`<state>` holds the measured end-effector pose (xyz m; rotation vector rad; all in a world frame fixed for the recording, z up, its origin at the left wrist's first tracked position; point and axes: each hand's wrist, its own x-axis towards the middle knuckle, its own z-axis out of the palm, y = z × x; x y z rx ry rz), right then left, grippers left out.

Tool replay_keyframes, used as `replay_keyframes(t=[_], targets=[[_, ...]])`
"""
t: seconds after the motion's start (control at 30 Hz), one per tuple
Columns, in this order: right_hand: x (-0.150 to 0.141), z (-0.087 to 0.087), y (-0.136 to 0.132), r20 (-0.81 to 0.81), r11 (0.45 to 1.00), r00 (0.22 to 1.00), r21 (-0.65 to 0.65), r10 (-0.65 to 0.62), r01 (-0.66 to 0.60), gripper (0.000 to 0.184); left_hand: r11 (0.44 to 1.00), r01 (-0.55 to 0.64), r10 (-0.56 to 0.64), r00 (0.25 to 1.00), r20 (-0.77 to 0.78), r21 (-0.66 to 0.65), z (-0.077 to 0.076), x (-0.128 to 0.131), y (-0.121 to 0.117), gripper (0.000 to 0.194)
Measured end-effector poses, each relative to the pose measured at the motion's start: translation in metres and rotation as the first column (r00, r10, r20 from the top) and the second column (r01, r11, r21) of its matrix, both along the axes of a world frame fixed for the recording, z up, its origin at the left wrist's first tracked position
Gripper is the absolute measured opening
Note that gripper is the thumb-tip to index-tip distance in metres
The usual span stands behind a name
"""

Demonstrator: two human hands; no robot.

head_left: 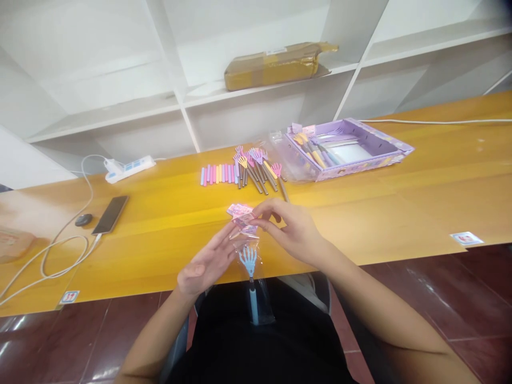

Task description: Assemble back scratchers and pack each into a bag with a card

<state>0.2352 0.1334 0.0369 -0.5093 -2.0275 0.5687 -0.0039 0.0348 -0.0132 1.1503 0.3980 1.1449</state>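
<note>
A clear plastic bag (pixel 264 304) with a blue hand-shaped back scratcher (pixel 248 260) inside hangs past the table's front edge, against the dark shirt. My right hand (pixel 294 232) pinches the bag's upper end between thumb and fingertips. Flat against the bag's left side, my left hand (pixel 210 265) has its fingers stretched out and its thumb apart. Beneath my fingertips lies a small stack of pink printed cards (pixel 239 209), partly covered by the bag. Beyond them is a heap of back scratchers (pixel 256 165) with grey rods and coloured hands.
Coloured handle tubes (pixel 218 174) lie in a row left of the heap. A purple display box (pixel 360 164) holding more scratchers stands at the right. A phone (pixel 111 214), mouse (pixel 84 220) and power strip (pixel 130 169) with cables occupy the left. A taped parcel (pixel 272 69) rests on the shelf.
</note>
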Motion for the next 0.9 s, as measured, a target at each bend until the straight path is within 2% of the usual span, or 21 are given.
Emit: replay_keyframes(t=[0.3, 0.43, 0.73, 0.9], targets=[[0.001, -0.001, 0.001, -0.053, 1.000, 0.999, -0.028, -0.003, 0.001, 0.004, 1.000, 0.024, -0.024, 1.000, -0.010, -0.008, 0.001, 0.002, 0.000, 0.101], [0.004, 0.002, -0.001, -0.105, 0.996, 0.992, -0.060, -0.068, 0.062, 0.007, 0.999, 0.038, -0.038, 0.999, 0.003, 0.005, 0.001, 0.002, 0.000, 0.101], [0.004, 0.005, -0.005, 0.048, 1.000, 0.999, 0.003, -0.018, 0.018, 0.009, 0.997, 0.079, -0.079, 0.997, -0.004, 0.007, -0.005, -0.003, -0.001, 0.099], [0.005, 0.009, -0.006, 0.081, 0.999, 0.996, 0.035, 0.022, -0.025, 0.011, 0.993, 0.080, -0.081, 0.997, 0.004, 0.082, -0.006, 0.001, 0.000, 0.091]])
